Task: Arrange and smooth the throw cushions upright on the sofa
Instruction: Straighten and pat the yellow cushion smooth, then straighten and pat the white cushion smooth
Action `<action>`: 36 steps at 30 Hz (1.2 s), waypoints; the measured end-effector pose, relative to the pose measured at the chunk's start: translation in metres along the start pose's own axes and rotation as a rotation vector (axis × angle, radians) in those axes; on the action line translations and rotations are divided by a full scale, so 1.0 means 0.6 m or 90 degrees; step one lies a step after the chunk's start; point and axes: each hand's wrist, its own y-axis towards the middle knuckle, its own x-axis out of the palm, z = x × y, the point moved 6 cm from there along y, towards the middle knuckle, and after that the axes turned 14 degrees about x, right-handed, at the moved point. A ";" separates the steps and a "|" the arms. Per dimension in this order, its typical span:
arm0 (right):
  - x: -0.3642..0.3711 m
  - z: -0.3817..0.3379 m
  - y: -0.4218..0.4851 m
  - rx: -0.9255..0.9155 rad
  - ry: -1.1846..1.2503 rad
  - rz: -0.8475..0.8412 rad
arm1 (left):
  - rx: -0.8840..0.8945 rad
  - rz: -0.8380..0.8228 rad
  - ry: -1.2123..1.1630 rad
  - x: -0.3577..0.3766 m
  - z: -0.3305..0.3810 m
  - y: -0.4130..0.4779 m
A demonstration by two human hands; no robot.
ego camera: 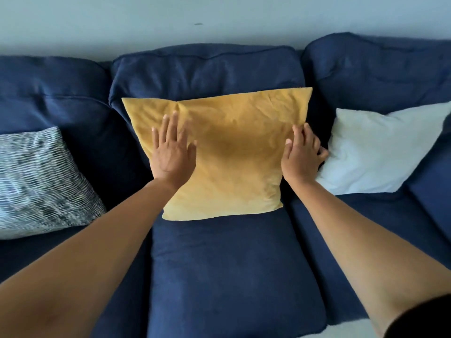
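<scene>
A mustard yellow cushion (229,154) stands upright on the middle seat of a dark blue sofa (227,272), leaning on the back cushion. My left hand (172,152) lies flat on its left half, fingers spread. My right hand (303,154) rests against its right edge, fingers slightly curled around the side. A striped black-and-white cushion (39,184) leans on the left seat. A white cushion (380,150) leans tilted on the right seat, touching my right hand's fingers.
The sofa's three back cushions (207,69) run along a pale wall (170,18). The front of the middle seat lies bare below the yellow cushion. A strip of light floor (346,330) shows at the bottom right.
</scene>
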 end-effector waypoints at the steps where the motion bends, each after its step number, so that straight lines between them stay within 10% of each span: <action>1: -0.012 0.006 -0.005 -0.001 0.028 0.006 | 0.036 0.024 -0.033 -0.013 0.026 0.002; 15: -0.087 0.203 0.125 0.055 0.148 -0.049 | -0.021 -0.047 -0.274 0.093 0.316 0.108; 24: -0.104 0.536 0.344 0.257 0.256 -0.075 | -0.289 -0.113 -0.496 0.314 0.511 0.201; 36: -0.060 0.666 0.589 0.349 0.528 -0.192 | -0.497 0.204 -0.783 0.413 0.587 0.309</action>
